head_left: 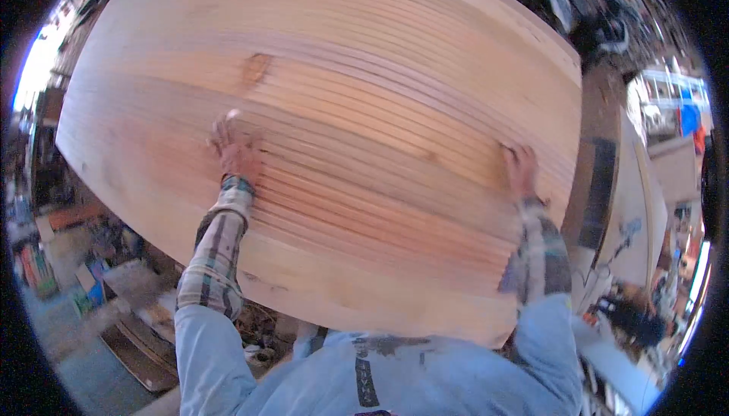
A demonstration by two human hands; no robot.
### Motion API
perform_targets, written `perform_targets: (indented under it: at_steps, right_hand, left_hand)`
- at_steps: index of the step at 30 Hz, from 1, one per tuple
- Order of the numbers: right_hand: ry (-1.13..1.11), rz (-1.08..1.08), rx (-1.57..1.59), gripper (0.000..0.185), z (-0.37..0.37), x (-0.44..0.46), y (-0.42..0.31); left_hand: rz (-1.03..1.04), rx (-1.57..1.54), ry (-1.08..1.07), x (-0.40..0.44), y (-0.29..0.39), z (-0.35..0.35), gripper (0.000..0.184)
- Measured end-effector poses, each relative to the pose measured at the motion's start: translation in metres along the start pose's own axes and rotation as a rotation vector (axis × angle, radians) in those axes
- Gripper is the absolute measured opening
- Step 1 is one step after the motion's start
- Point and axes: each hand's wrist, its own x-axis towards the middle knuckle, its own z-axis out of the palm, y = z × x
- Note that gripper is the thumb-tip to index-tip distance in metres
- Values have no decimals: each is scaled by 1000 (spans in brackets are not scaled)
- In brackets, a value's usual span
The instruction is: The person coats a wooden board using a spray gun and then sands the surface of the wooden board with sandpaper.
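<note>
A large pale wooden panel [364,74] fills most of the view, with long parallel lines or grooves running across its middle and a few knots. My left hand [238,151] lies on its left-centre part, palm down, fingers spread. My right hand [521,170] rests on the panel towards its right edge, fingers stretched forward and somewhat blurred. No tool shows in either hand. Plaid cuffs show beyond the light blue sleeves on both arms. The panel's near edge reaches close to my body.
Cluttered items and boards [140,355] lie below on the left. A pale board [634,211] stands beyond the panel's right edge. Tangled dark objects [600,28] sit at the far right corner. A dark, long strip [600,192] is beside the right edge.
</note>
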Motion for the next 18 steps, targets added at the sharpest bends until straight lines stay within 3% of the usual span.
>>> perform_targets:
  at_steps: [2,3,6,7,8,9,11,13,14,17,18]
  right_hand:
    - [-81,156,199,23,-11,13,-16]
    - [-92,134,208,23,-1,32,-39]
    - [74,-142,279,17,68,115,-175]
    - [-2,-235,190,19,79,144,-227]
    - [23,-164,278,19,108,173,-276]
    - [99,-339,291,21,139,207,-318]
    - [215,-294,355,23,198,263,-407]
    - [-168,-167,617,31,227,297,-458]
    - [-123,-239,436,34,178,304,-473]
    - [-97,-200,406,38,220,283,-423]
    - [-324,-238,449,41,147,257,-386]
  left_hand:
    - [-9,67,-56,1,-2,-2,71]
    - [22,116,-116,1,2,-3,70]
    - [-10,59,-154,4,11,-17,72]
    - [-22,66,-151,5,11,-16,72]
    - [-17,26,-143,5,8,-15,72]
    - [-9,-13,-134,6,6,-15,73]
    - [-20,-20,-121,7,6,-20,73]
    - [-17,-58,-120,5,15,-20,73]
    - [-20,-67,-115,5,14,-20,73]
    - [-12,-57,-105,5,5,-16,72]
    - [-13,-32,-101,4,3,-13,71]
